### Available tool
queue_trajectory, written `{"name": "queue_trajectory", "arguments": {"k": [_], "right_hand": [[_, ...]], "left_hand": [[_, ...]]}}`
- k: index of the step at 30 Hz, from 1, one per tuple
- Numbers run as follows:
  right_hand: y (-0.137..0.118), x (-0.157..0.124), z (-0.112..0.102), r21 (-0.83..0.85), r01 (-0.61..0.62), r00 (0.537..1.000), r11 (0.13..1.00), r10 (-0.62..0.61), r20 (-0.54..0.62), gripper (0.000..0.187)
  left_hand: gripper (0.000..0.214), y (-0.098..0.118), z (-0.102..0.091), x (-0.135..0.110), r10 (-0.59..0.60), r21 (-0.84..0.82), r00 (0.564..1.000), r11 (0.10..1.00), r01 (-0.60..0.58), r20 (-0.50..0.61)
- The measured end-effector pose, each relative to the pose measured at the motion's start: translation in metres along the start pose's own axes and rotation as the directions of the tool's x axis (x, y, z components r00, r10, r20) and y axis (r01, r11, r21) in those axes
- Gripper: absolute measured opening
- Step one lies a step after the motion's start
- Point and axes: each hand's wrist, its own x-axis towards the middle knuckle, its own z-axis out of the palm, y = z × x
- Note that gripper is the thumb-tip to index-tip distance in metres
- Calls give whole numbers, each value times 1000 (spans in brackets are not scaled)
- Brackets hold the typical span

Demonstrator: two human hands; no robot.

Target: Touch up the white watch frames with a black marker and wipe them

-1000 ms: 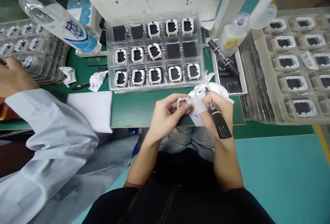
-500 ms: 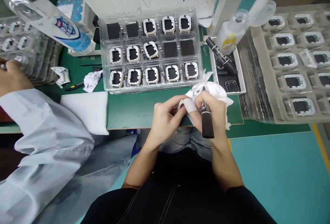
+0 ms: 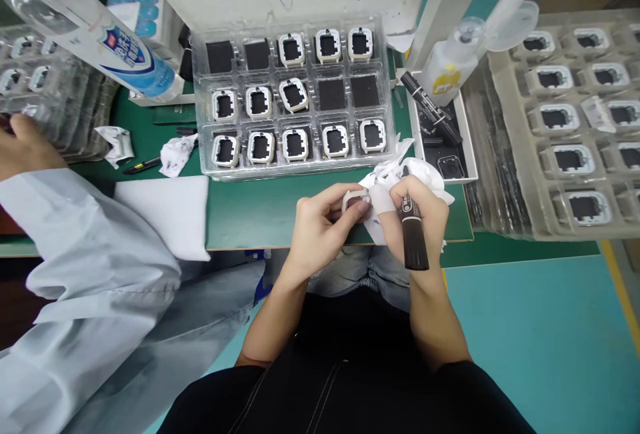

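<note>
White frame (image 3: 352, 194) is held just above a green workbench (image 3: 250, 217), near its front edge, pinched between the thumb and fingers of the left hand (image 3: 317, 234) as I watch remotely. Close beside it, the right hand (image 3: 430, 214) curls snugly around a black marker (image 3: 415, 241), white material wrapping one finger; whether that finger touches the frame, I cannot tell. Crumpled tissue (image 3: 431, 177) lies beyond. Farther back, a clear tray (image 3: 280, 172) bears similar frames; rightward stand an open white box (image 3: 471, 169) of markers and stacked trays (image 3: 537, 224). A co-worker's pale sleeve (image 3: 100, 274) crosses at left, above turquoise floor (image 3: 530, 334).
</note>
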Motion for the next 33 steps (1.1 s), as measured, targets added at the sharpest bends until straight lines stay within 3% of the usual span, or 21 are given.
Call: {"name": "queue_trajectory", "arguments": {"k": [12,21,25,33], "right_hand": [[8,-3,2,-5,111,993,994,-111,33,49],[11,-6,-4,-2,174,959,985,-170,-228,29],[22,-11,-6,65,166,965,984,-149,-217,8],[30,-14,-4,149,144,973,978,-112,-203,28]], "left_hand": [[18,0,-2,-2,142,202,990,969,-140,9],[19,-6,-1,-2,100,93,995,991,-99,-11],[19,-4,-1,-2,95,57,995,994,-93,-16],[18,-3,-1,-2,75,37,997,997,-74,-11]]}}
